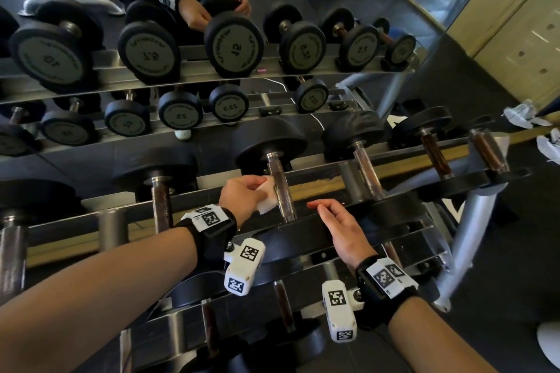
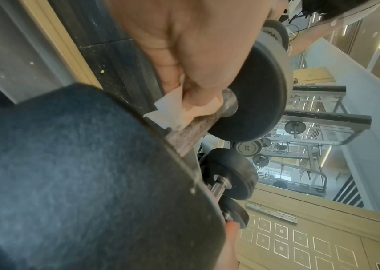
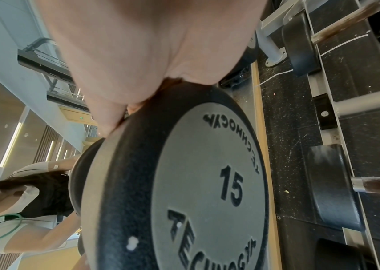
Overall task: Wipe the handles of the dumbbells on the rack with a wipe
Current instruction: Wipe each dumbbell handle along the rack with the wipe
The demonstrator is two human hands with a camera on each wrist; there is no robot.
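The left hand reaches forward over the top tier of the dumbbell rack, its fingers and thumb pinching a white wipe against the left side of a dumbbell handle. The right hand lies palm down on that dumbbell's near weight head, fingers straight and loosely spread, holding nothing.

The left wrist view shows the wipe folded around the rusty, knurled handle near the far weight head, with the thumb on top. The right wrist view shows the "15" on the grey end plate under the palm. Only the head view shows the wall mirror behind the rack.
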